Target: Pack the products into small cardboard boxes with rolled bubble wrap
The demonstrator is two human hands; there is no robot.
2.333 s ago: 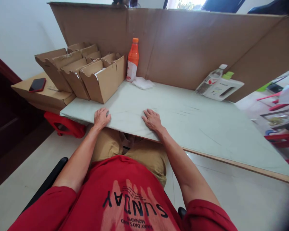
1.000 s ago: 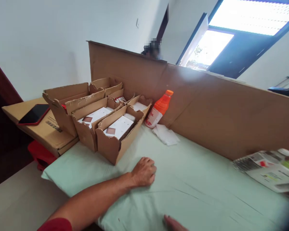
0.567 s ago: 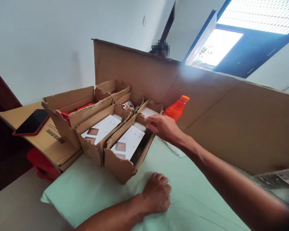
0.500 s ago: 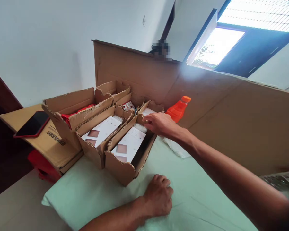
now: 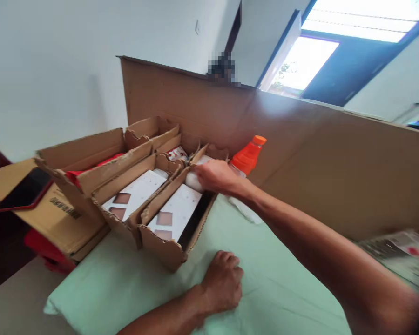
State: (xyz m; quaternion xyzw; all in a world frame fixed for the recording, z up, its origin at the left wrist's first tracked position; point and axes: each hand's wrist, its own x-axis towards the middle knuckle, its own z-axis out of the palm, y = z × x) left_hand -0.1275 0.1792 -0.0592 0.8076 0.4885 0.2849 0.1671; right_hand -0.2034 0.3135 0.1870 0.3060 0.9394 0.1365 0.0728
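Observation:
My right hand [image 5: 214,176] reaches into the far end of the front cardboard bin [image 5: 162,249], its fingers closed on a white round container [image 5: 194,181], perhaps a jar; its lower part is hidden. In the same bin lies a white box [image 5: 176,211] with brown squares printed on it. A similar white box [image 5: 136,193] lies in the neighbouring bin, with a clear round lid [image 5: 160,173] behind it. My left hand [image 5: 223,281] rests curled on the green cloth [image 5: 265,288], with nothing visible in it.
An orange-capped bottle [image 5: 246,158] stands behind my right hand, before a tall cardboard panel [image 5: 317,163]. Other bins hold red packets [image 5: 108,161]. A phone [image 5: 24,188] lies on a closed carton [image 5: 66,218] at left. Another person's head [image 5: 223,69] shows above the panel.
My right hand has closed on the white round container, which now shows raised under the fingers. The view has shifted slightly; my left hand stays on the cloth.

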